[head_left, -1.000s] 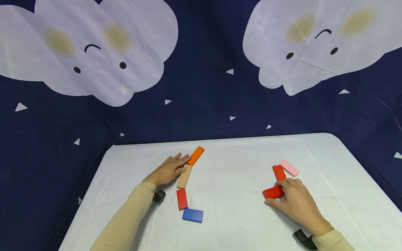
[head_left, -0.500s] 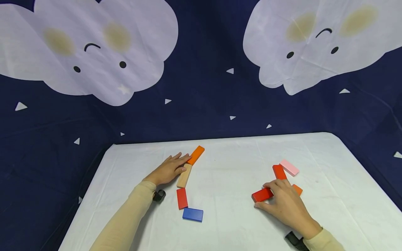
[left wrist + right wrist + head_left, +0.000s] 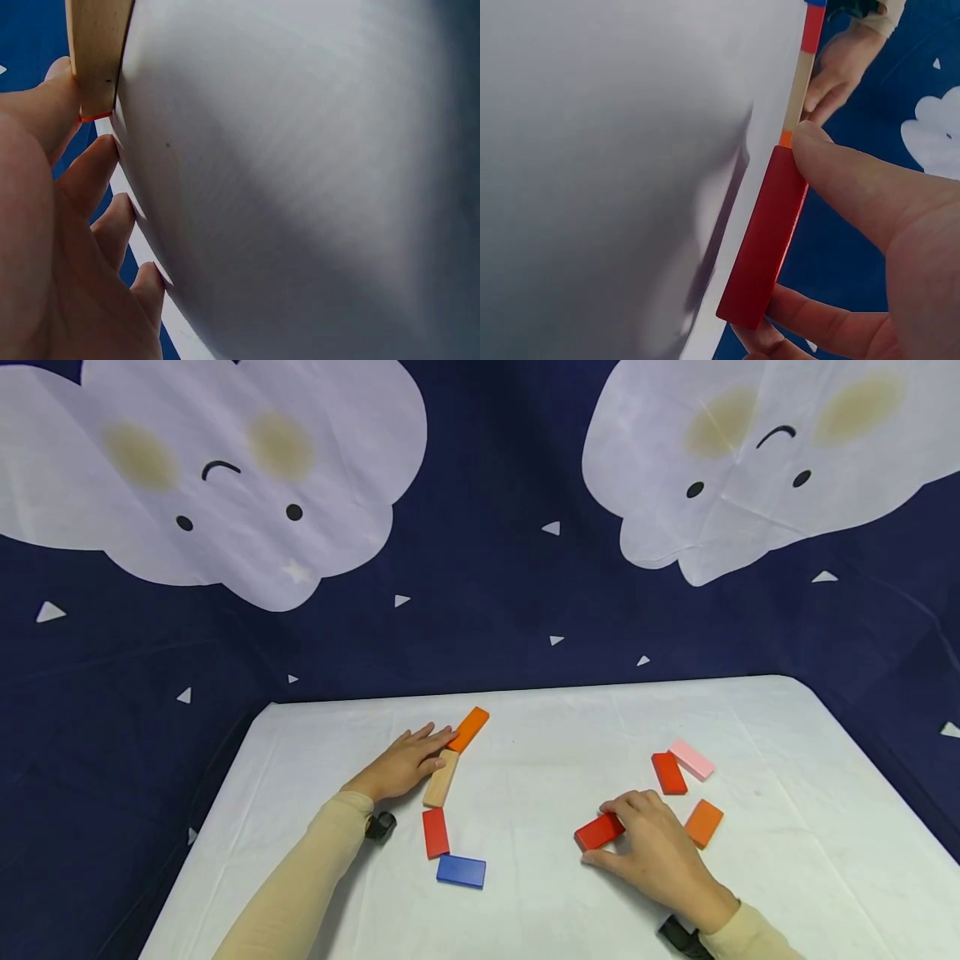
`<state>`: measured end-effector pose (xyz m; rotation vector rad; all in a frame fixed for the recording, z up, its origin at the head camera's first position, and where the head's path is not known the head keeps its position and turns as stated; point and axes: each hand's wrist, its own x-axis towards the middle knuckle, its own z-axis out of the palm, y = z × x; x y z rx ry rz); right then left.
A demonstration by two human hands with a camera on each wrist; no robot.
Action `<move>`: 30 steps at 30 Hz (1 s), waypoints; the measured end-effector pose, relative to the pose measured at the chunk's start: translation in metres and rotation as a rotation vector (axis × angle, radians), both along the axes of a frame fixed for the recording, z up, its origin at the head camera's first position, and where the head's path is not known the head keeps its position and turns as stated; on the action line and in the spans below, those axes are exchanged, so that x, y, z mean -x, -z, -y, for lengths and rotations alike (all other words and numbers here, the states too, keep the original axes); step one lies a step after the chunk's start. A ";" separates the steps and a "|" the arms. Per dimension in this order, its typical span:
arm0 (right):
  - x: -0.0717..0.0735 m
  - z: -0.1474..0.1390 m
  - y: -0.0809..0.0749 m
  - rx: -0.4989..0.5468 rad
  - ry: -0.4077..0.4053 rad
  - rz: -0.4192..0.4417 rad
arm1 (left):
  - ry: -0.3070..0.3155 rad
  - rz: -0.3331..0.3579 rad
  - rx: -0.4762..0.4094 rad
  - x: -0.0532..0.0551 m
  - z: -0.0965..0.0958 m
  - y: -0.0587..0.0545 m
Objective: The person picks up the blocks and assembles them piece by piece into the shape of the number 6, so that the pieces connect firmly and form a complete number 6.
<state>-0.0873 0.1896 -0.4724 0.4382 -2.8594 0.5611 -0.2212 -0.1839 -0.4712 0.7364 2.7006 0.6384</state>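
Note:
In the head view my left hand rests on the white cloth with fingers spread. Its fingertips touch the near end of an orange block, and its thumb lies against a plain wooden block. The left wrist view shows that wooden block beside the thumb. My right hand pinches a red block by its two ends, between thumb and fingers. In the right wrist view the red block has a shadow on the cloth beside it.
Below the wooden block, another red block and a blue block continue a bent line. Right of my right hand lie a second orange block, a further red block and a pink block. A white cloth covers the table.
My right hand has moved left across the table with the red block, away from the other red block. The right-hand orange block has come into view. The left hand stays in place.

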 end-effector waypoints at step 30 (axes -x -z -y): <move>-0.005 0.048 -0.003 -0.014 -0.087 0.042 | -0.005 0.007 -0.009 0.000 0.000 -0.001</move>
